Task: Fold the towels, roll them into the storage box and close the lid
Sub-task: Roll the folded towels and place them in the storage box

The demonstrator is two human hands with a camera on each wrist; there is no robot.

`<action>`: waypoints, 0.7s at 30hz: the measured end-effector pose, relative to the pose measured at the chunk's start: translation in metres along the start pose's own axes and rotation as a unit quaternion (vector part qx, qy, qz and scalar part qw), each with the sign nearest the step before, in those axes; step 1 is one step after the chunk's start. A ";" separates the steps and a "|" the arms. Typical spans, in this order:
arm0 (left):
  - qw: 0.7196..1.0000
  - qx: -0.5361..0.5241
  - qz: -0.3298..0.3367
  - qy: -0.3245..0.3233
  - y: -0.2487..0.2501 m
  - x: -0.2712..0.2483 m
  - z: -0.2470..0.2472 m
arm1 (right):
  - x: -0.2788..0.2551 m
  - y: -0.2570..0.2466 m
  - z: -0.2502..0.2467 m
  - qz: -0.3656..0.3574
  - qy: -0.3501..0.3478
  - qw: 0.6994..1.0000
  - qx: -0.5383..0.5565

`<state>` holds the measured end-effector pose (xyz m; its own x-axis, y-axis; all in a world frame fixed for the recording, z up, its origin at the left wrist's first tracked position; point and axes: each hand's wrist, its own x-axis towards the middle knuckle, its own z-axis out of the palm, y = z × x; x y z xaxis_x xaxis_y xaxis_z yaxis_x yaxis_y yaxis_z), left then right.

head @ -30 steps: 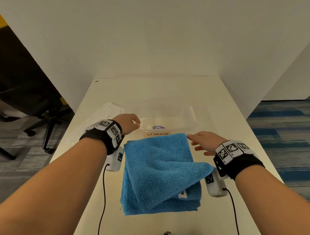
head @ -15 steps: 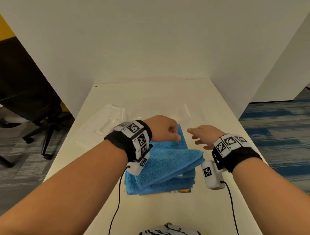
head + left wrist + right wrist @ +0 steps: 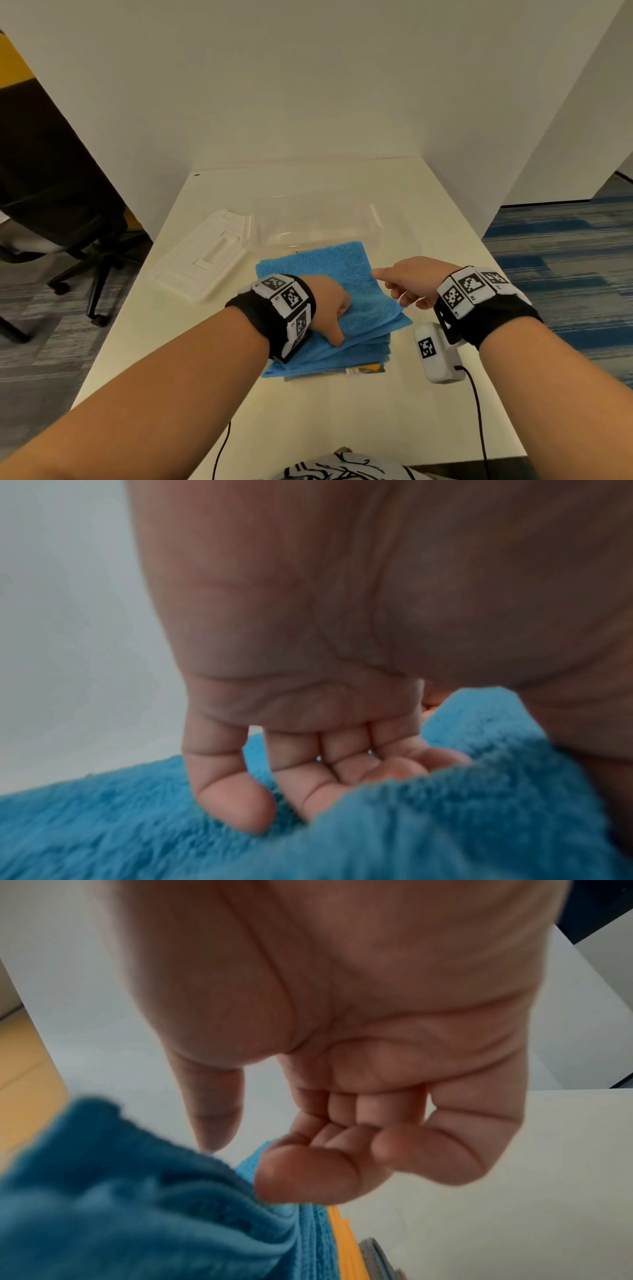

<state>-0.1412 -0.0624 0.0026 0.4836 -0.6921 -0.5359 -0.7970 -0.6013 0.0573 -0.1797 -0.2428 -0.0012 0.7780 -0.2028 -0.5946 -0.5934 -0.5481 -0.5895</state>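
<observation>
A folded blue towel [image 3: 342,270] lies on top of a stack in the middle of the white table [image 3: 342,411]. My left hand [image 3: 329,308] sits on its left half, thumb down on the cloth. In the left wrist view its fingers [image 3: 236,804] curl into the pile and a fold of the blue towel [image 3: 445,818] bunches over them. My right hand [image 3: 407,284] hovers at the towel's right edge, index pointing left, the other fingers loosely curled around nothing [image 3: 342,1137]. The clear storage box [image 3: 375,219] stands open just behind the towel. Its white lid [image 3: 205,260] lies to the left.
Under the blue towel [image 3: 103,1204] show a yellow cloth edge [image 3: 371,369] and more layers. White partition walls [image 3: 308,85] enclose the table at the back and right. A black office chair [image 3: 68,205] stands off the left edge. Cables trail from both wrist cameras.
My left hand came back from the box front onto the towel and now grips a fold on its left half. The right hand shifted slightly left over the towel's right edge.
</observation>
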 end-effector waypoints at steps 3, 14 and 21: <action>1.000 0.002 -0.001 -0.002 -0.004 -0.003 0.010 | -0.004 0.002 -0.002 0.003 0.002 1.000 -0.009; 0.988 -0.143 0.003 0.057 -0.017 -0.011 0.022 | -0.024 0.004 0.003 -0.011 -0.047 0.996 -0.073; 0.897 -0.313 -0.177 0.259 -0.056 -0.022 0.032 | -0.026 0.008 0.012 -0.042 -0.077 0.993 -0.082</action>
<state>-0.1191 -0.0011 -0.0152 0.8987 -0.4082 -0.1604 -0.2793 -0.8146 0.5084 -0.2075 -0.2321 0.0027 0.7754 -0.0319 -0.6307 -0.4764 -0.6852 -0.5509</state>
